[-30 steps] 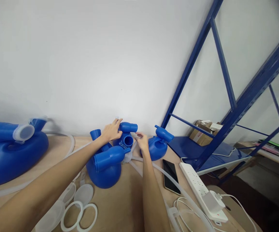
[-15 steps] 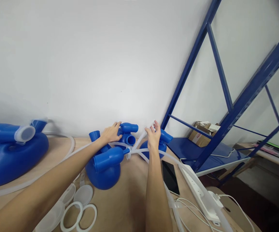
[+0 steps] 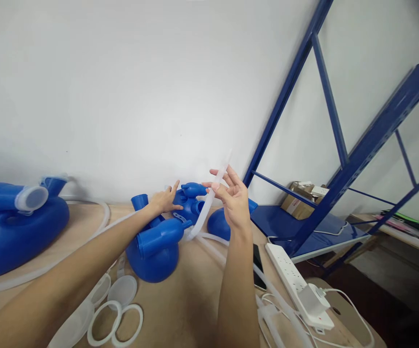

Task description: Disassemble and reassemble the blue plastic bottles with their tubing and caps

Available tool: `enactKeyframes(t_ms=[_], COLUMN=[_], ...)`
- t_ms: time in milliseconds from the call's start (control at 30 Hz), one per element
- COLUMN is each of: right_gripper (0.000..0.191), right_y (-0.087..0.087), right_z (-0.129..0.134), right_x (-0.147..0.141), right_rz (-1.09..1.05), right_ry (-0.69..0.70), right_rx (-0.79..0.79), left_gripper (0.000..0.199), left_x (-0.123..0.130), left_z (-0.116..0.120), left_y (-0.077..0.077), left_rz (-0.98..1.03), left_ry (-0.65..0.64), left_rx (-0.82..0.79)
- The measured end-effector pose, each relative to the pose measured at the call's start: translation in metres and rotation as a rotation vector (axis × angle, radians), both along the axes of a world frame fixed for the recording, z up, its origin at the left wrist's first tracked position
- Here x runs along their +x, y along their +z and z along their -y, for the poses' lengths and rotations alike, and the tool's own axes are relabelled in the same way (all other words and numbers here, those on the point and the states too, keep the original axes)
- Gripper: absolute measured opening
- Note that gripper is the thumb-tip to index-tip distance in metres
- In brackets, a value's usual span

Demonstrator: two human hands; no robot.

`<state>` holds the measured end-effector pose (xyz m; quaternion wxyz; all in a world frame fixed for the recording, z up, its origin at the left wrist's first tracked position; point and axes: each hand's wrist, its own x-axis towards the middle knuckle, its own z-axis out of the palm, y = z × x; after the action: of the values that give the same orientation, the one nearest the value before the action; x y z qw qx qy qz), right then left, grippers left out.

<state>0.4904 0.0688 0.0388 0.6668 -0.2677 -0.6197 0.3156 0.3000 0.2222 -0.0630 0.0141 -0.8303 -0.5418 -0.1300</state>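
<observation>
My right hand pinches a translucent plastic tube between thumb and fingers. The tube rises at a slant, with its upper end pointing toward the wall. My left hand, thumb and fingers apart, is beside a blue plastic bottle by the wall; I cannot tell whether it touches it. Closer to me stands another blue bottle with a wide neck and a narrow nozzle. A third blue bottle is partly hidden behind my right hand.
A large blue bottle with a white cap lies at the left. White rings and translucent caps lie in front. On the right are a phone, a power strip, cables and a blue metal rack.
My right hand has lifted the tube and tilted it higher. My left hand has spread its fingers and shifted slightly left of the far bottle. More of the phone is now covered.
</observation>
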Motion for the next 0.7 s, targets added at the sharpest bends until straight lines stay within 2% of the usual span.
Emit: enactKeyframes(t_ms=[67, 167, 267, 367, 467, 567, 633, 667, 700], right_gripper=[0.072, 0.063, 0.059, 0.060, 0.060, 0.063, 0.065, 0.066, 0.066], right_y=[0.008, 0.018, 0.025, 0.029, 0.032, 0.035, 0.040, 0.043, 0.046], right_z=[0.016, 0.043, 0.071, 0.094, 0.110, 0.117, 0.116, 0.114, 0.112], right_x=[-0.003, -0.006, -0.009, -0.013, -0.019, -0.024, -0.026, -0.027, -0.029], right_rz=[0.069, 0.119, 0.149, 0.168, 0.118, 0.059, 0.071, 0.093, 0.120], right_ry=[-0.016, -0.107, -0.220, -0.310, -0.368, -0.354, -0.319, -0.301, -0.288], right_rx=[0.084, 0.231, 0.364, 0.454, 0.552, 0.596, 0.588, 0.582, 0.576], left_gripper=[0.105, 0.079, 0.075, 0.081, 0.081, 0.064, 0.064, 0.065, 0.067], left_x=[0.000, -0.003, -0.011, -0.033, -0.077, -0.134, -0.170, -0.185, -0.197], left_z=[0.002, 0.009, 0.021, 0.035, 0.054, 0.080, 0.098, 0.105, 0.111], left_y=[0.001, 0.011, 0.037, 0.085, 0.153, 0.220, 0.248, 0.254, 0.254], left_rz=[0.007, 0.029, 0.048, 0.073, 0.110, 0.139, 0.169, 0.217, 0.295], left_ry=[0.002, 0.007, 0.009, 0.019, 0.042, 0.008, 0.014, 0.026, 0.038], left_rx=[0.026, 0.092, 0.175, 0.266, 0.362, 0.435, 0.420, 0.364, 0.275])
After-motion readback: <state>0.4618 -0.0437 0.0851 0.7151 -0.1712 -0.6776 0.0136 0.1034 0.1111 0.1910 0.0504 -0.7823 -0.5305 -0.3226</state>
